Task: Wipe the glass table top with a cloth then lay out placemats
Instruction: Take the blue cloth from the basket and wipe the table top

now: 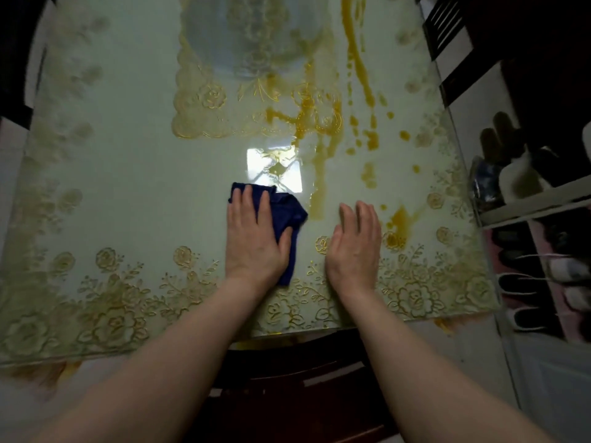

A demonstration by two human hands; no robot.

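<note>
A glass table top (128,174) with a pale gold floral pattern fills the view. My left hand (252,238) lies flat on a dark blue cloth (287,212) near the front middle of the table, pressing it onto the glass. To the right of the cloth, my right hand (355,247) rests palm down on the bare glass, fingers together, holding nothing. Yellow-orange spill streaks and drops (361,91) run from the far right toward the front. A lacy gold placemat (204,100) lies at the far middle, partly stained.
A clear round dish (252,36) stands on the placemat at the back. A dark wooden chair (294,378) sits under the front edge. On the right a white shoe rack (537,199) holds several shoes. Another dark chair (447,30) stands at the far right.
</note>
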